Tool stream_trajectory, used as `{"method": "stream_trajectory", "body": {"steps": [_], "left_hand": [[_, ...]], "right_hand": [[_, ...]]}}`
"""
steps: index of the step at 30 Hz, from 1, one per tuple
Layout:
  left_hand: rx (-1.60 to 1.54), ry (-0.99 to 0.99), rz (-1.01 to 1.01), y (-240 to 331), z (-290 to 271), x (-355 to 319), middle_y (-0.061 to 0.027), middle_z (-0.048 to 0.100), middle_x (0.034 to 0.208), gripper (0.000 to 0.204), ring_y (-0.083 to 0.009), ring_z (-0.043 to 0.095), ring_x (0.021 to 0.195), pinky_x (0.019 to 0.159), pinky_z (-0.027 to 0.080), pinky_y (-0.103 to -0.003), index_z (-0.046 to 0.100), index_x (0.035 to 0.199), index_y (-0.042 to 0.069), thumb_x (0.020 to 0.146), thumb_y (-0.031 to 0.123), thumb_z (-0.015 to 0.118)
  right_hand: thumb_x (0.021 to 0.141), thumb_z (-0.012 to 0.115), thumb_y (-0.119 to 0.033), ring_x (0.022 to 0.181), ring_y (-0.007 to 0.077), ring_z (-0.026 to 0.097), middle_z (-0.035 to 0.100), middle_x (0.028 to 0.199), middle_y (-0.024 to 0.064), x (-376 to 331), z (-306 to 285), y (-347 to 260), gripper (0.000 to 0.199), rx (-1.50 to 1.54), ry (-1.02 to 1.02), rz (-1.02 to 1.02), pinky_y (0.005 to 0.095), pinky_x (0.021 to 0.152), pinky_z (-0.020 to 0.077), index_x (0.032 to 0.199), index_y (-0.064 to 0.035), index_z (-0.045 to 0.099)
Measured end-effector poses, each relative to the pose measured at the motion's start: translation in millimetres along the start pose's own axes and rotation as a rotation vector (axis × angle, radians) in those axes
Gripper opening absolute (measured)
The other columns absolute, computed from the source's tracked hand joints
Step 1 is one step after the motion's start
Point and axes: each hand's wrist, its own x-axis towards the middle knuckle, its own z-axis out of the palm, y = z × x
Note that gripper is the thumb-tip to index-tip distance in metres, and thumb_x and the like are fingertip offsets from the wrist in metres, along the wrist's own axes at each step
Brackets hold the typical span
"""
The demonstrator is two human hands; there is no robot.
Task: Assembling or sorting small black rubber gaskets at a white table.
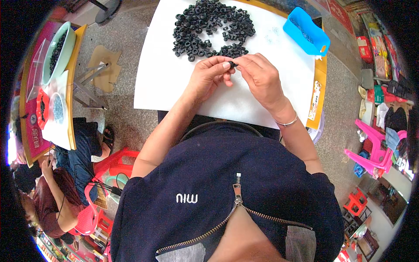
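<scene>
Small hand-assembly workshop, informal. A table under a white sheet (166, 83) held a heap of black rubber rings (211, 28) and a blue parts bin (306, 31); a neighbouring worktable (74, 87), plastic stools (371, 150) and a speckled stone floor (126, 118) stood around.

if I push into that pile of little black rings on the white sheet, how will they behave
The black rings look small and light, so a push would probably scatter them across the white sheet. Being round, some on edge may roll. They appear rubbery, so breakage seems unlikely.
</scene>
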Motion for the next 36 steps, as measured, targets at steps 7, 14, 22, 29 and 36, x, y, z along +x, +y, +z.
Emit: {"method": "stream_trajectory", "body": {"steps": [7,14,22,29,36], "left_hand": [[0.044,0.029,-0.016,0.7,4.5,-1.4,-0.0114,0.064,0.085,0.018,-0.0114,0.060,0.065,0.059,0.055,-0.026,0.060,0.102,-0.005,0.088,0.007,0.058],[0.167,0.087,0.002,-5.0,8.8,0.2,-0.0102,0.063,0.084,0.019,-0.0124,0.060,0.069,0.065,0.055,-0.028,0.061,0.104,-0.006,0.089,0.006,0.058],[0.300,0.072,0.074,-6.3,12.7,-2.0,-0.0095,0.065,0.091,0.026,-0.0141,0.063,0.078,0.073,0.054,-0.027,0.060,0.111,-0.006,0.091,0.009,0.056],[0.333,-0.011,0.049,-5.7,8.8,-1.5,-0.0087,0.065,0.091,0.027,-0.0138,0.062,0.075,0.074,0.053,-0.026,0.060,0.111,-0.006,0.091,0.011,0.057],[0.301,0.014,0.051,-8.4,6.2,-0.9,-0.0037,0.060,0.081,0.025,-0.0112,0.058,0.071,0.066,0.050,-0.025,0.060,0.106,-0.004,0.094,0.017,0.053]], "right_hand": [[0.069,0.058,-0.005,0.077,0.0257,0.057,0.059,0.085,0.0113,0.9,-2.4,7.8,0.022,-0.206,-0.032,-0.227,0.0341,0.070,0.0488,0.091,0.0014,0.060],[0.068,0.060,-0.002,0.076,0.0251,0.056,0.057,0.085,0.0116,-0.8,-5.3,8.5,0.024,-0.253,-0.149,-0.270,0.0337,0.068,0.0480,0.092,0.0015,0.058],[0.070,0.066,-0.012,0.081,0.0256,0.055,0.055,0.083,0.0097,-5.3,6.8,4.1,0.031,-0.234,-0.115,-0.110,0.0352,0.073,0.0468,0.096,-0.0004,0.055],[0.078,0.060,-0.004,0.080,0.0286,0.057,0.057,0.087,0.0123,-13.1,9.0,0.7,0.020,0.174,-0.045,0.180,0.0366,0.073,0.0480,0.098,-0.0003,0.060],[0.085,0.053,-0.008,0.091,0.0313,0.054,0.055,0.098,0.0150,-3.5,32.9,-4.7,0.017,0.260,0.162,0.334,0.0382,0.081,0.0447,0.099,-0.0002,0.060]]}}
